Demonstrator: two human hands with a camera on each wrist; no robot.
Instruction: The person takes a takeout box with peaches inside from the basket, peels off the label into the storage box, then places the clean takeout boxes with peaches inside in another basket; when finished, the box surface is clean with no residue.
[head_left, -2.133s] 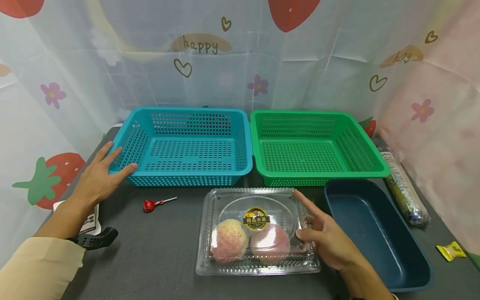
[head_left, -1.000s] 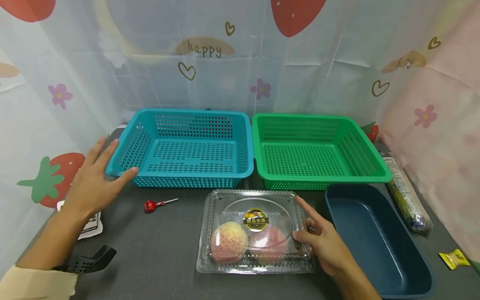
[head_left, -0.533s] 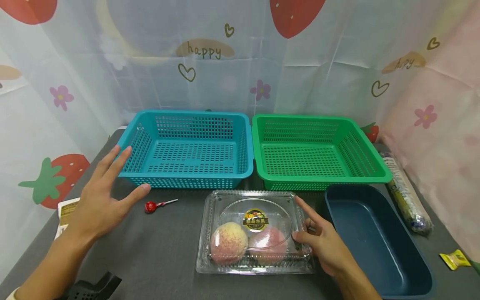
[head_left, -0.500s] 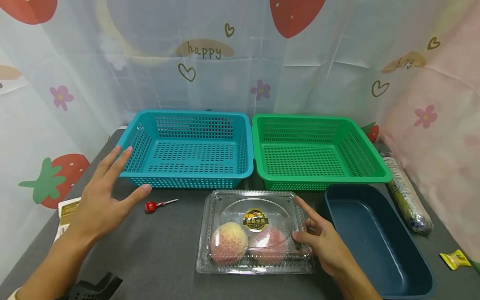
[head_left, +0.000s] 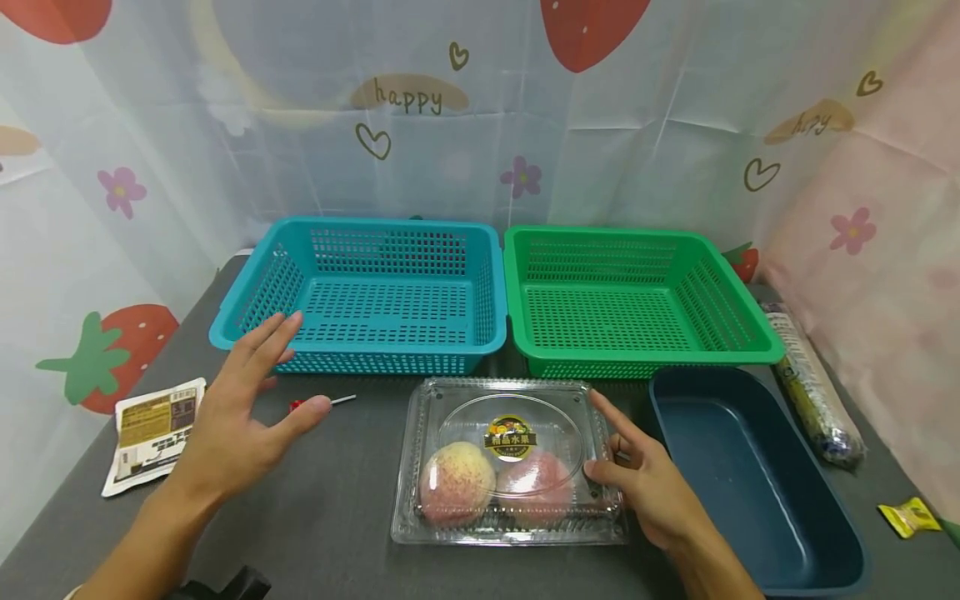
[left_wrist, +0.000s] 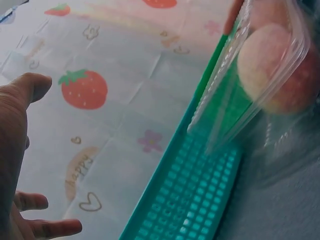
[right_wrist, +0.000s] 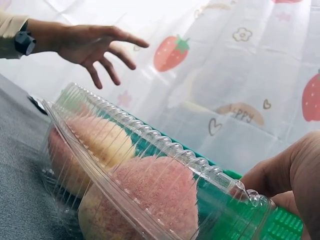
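Note:
A clear lidded plastic box with two peach-like fruits inside lies in front of the baskets. The right hand is at its right edge, index finger along the far corner and thumb on the lid; the right wrist view shows fingers touching the ridged rim. The left hand hovers with spread fingers, empty, over the table near a red lollipop, which it partly hides, and the blue basket. In the right wrist view the left hand is raised above the box, holding nothing.
A green basket stands beside the blue one. A dark blue tray lies on the right, with a wrapped roll and a yellow packet beyond it. A white and gold pouch lies at the left.
The left hand has left the blue basket's left rim and moved right and nearer, uncovering the pouch and partly covering the lollipop. The right hand stays at the box.

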